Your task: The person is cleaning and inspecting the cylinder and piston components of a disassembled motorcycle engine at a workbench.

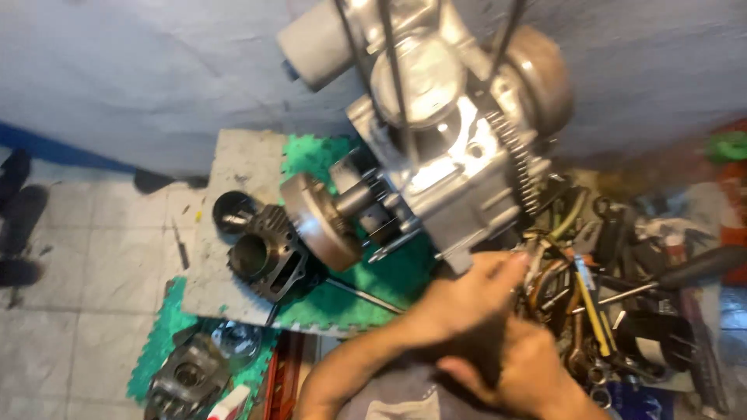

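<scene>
Two hands met low in the head view, just beneath a small motorcycle engine crankcase [447,167] that stood on the floor. The left hand [467,295] came in from the lower left, its fingers stretched up and to the right so that the fingertips [513,260] touched or nearly touched the case's lower right corner. The right hand [529,373] lay just below and right of it, curled with the knuckles up; blur and the overlap of the two hands hid whether either gripped anything, so I could not tell.

The crankcase lay directly above the hands in the picture, its long axis running from the clutch drum [319,222] at lower left up to the rounded cover [545,78] at upper right. The left hand was the nearer of the two.

Left of the case, a finned cylinder barrel [264,260] rested on a grey board [233,171] over a green foam mat [389,272], well apart from both hands. Just right of the hands sat a heap of wrenches and screwdrivers [607,303], nearest the right hand.
</scene>
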